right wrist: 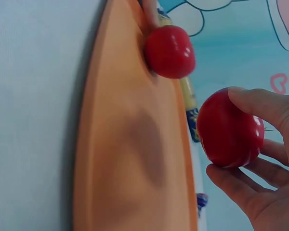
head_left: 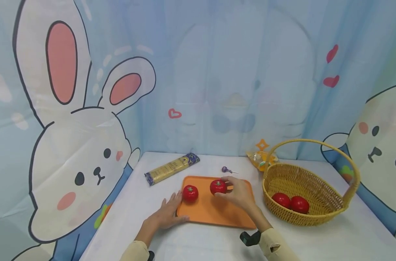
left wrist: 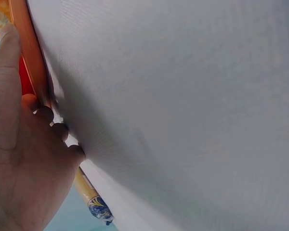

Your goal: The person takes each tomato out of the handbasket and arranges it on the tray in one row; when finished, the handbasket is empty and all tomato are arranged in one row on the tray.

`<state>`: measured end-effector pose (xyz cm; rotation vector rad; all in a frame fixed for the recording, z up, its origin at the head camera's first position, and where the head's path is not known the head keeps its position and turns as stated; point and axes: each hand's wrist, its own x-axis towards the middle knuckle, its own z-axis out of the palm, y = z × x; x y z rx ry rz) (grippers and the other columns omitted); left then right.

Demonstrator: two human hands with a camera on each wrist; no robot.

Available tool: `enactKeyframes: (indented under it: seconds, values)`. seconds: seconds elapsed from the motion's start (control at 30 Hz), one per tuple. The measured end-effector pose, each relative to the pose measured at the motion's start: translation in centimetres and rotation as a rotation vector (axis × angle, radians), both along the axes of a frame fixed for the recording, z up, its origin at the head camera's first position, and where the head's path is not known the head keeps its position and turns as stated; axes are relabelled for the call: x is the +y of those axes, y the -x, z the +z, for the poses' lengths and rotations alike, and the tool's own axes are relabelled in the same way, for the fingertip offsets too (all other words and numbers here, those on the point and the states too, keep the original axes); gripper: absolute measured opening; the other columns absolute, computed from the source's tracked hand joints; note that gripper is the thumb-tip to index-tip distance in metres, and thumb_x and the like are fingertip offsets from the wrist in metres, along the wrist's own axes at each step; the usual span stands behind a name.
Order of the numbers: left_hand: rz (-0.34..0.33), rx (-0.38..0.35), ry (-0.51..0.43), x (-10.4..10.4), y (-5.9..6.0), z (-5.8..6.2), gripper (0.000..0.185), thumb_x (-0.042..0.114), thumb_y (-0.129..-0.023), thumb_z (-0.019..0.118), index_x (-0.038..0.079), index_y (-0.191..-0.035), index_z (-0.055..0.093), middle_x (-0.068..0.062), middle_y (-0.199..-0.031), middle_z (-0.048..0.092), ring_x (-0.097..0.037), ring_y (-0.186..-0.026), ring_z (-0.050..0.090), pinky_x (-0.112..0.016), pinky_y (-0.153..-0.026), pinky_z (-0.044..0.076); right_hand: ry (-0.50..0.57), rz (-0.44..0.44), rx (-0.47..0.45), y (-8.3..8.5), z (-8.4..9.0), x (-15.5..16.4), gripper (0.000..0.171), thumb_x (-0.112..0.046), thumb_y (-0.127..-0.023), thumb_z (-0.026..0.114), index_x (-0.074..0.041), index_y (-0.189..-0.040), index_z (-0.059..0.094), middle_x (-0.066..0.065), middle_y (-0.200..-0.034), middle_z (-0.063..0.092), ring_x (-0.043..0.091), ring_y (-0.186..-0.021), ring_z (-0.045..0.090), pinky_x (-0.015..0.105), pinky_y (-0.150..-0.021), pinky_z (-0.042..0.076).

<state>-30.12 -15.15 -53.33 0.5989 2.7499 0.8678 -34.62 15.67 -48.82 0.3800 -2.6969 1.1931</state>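
Note:
My right hand (head_left: 237, 192) grips a red tomato (head_left: 218, 186) between thumb and fingers; in the right wrist view this tomato (right wrist: 229, 129) is held above the orange tray (right wrist: 115, 187), whose surface carries a shadow. A second tomato (head_left: 190, 193) sits on the left end of the tray (head_left: 214, 214). Beside that end lies my left hand (head_left: 166, 214), fingers extended, at the tray's left edge. From the left wrist, the hand (left wrist: 29, 159) shows its straight fingers along the tray's rim (left wrist: 31, 53).
A wicker basket (head_left: 302, 174) with a tall handle stands at the right, holding two red tomatoes (head_left: 290, 203). Behind the tray lie a long yellow-and-blue packet (head_left: 171, 169), a purple-wrapped lollipop (head_left: 226, 169) and a clear-and-orange bag (head_left: 261, 159). A printed curtain hangs behind the white table.

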Motion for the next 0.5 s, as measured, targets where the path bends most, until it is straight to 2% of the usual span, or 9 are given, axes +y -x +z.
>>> enactKeyframes:
  seconds: [0.27,0.4,0.5]
  values:
    - [0.003,0.016,-0.018,0.0,0.3,-0.6,0.106,0.067,-0.089,0.063,0.01,-0.163,0.014,-0.009,-0.17,0.011,-0.036,-0.155,0.005,-0.063,-0.122,-0.001,0.105,0.005,-0.093,0.2,-2.2,-2.3,0.066,-0.024,-0.073,0.093,-0.006,-0.131,0.066,0.009,-0.12,0.071,0.03,-0.109,0.066,0.05,-0.092,0.057]
    - [0.025,0.015,0.002,0.0,0.6,-1.1,0.106,0.068,-0.088,0.063,0.013,-0.164,0.014,-0.005,-0.17,0.01,-0.032,-0.156,0.004,-0.059,-0.123,-0.001,0.146,0.026,-0.109,0.4,-3.2,-3.0,0.065,-0.017,-0.074,0.092,-0.006,-0.132,0.064,0.01,-0.123,0.069,0.031,-0.11,0.065,0.048,-0.091,0.058]
    - [0.03,0.004,0.005,-0.1,0.6,-1.0,0.105,0.067,-0.088,0.064,0.014,-0.164,0.013,-0.004,-0.17,0.009,-0.031,-0.156,0.004,-0.058,-0.123,-0.002,0.17,0.041,-0.106,0.6,-3.6,-3.4,0.065,-0.014,-0.074,0.092,-0.007,-0.132,0.065,0.009,-0.124,0.069,0.031,-0.11,0.066,0.046,-0.09,0.059]
